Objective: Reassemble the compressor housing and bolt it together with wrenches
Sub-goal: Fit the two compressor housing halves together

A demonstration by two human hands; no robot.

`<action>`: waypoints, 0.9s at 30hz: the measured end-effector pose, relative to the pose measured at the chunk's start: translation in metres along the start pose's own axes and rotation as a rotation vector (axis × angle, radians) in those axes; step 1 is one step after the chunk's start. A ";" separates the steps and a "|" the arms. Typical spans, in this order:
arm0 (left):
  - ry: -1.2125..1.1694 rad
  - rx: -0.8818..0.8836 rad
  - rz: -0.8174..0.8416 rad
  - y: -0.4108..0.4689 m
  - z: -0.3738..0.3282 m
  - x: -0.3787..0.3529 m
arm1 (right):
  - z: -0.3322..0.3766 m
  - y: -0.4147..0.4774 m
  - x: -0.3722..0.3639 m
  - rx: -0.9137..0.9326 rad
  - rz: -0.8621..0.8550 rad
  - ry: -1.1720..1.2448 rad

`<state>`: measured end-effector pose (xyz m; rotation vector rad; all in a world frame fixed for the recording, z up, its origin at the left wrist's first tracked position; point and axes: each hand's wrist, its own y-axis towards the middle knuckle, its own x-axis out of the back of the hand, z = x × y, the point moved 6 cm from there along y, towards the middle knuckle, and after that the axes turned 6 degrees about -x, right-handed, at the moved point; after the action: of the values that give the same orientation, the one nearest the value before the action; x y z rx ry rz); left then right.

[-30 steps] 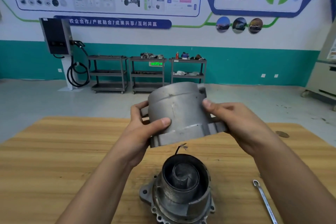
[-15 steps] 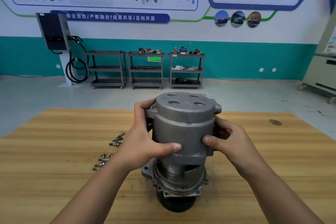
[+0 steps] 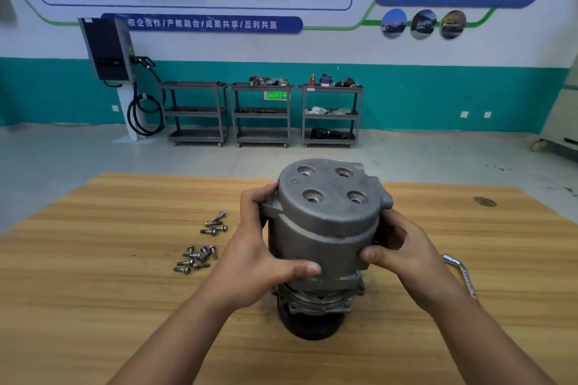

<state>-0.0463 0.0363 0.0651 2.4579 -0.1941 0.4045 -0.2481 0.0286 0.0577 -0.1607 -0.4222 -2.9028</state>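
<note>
Loose bolts (image 3: pixel 195 257) lie on the wooden table (image 3: pixel 93 291), left of the work; the left hand (image 3: pixel 259 259) wraps the housing cover (image 3: pixel 325 228), thumb across its front, fingers curled behind; the cover stands upright on the compressor base (image 3: pixel 312 306) at mid-table, seated lower than half a second ago, the gap nearly gone; the right hand (image 3: pixel 403 247) clasps its right side; a wrench (image 3: pixel 464 275) lies just beyond.

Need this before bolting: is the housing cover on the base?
On: housing cover sits upright over the base, left hand and right hand gripping it. Seated fully: cannot tell.
</note>
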 end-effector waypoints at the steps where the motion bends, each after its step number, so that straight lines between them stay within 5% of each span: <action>1: -0.003 0.004 -0.003 -0.001 0.002 0.000 | -0.002 0.000 -0.001 -0.006 0.000 -0.005; 27: -0.127 0.040 -0.031 -0.021 0.030 -0.014 | -0.035 -0.009 -0.003 -0.015 -0.005 -0.016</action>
<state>-0.0477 0.0351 0.0263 2.5242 -0.2028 0.2419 -0.2499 0.0275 0.0217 -0.1860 -0.4039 -2.9123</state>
